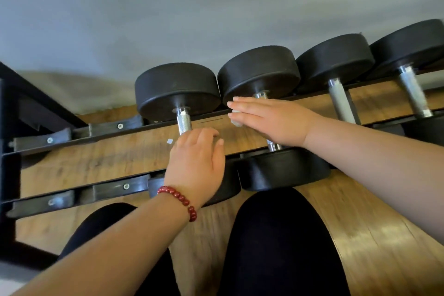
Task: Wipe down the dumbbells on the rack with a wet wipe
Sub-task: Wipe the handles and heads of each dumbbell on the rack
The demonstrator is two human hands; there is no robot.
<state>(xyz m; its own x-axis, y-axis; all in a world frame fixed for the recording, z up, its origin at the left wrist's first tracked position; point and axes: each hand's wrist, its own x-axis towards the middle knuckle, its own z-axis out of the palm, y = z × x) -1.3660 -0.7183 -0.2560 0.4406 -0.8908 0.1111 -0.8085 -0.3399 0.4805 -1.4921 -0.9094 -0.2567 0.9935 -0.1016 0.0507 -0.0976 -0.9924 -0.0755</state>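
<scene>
At the far left the black rack (108, 127) shows bare rails and empty cradles. Measured from that end of the rack, the first dumbbell (177, 89) lies across both rails, its far black head up against the grey wall (168, 7) and its near head mostly hidden. Your left grip (195, 163), with a red bead bracelet (179, 197) at the wrist, sits on the near part of this dumbbell's knurled handle. Its fingers are bent down over the bar, so it is holding the handle. Next along the rack, just beside the first and almost touching it head to head, is the second dumbbell (259, 69). Your right grip (269, 119) lies across its handle with fingers straight and close together, flat and unclenched, pointing toward the rack's left end. The wet wipe (236, 123) is under those fingers, pressed against the handle, and only a small white bit of it peeks out by the fingertips. Further right on the rack rest the third dumbbell (335, 60) and the fourth dumbbell (408, 43), both untouched with their silver handles bare; the fourth is cut off by the frame edge. In front of the rack your legs in dark trousers (276, 235) stand on the wooden floor (360, 223).
</scene>
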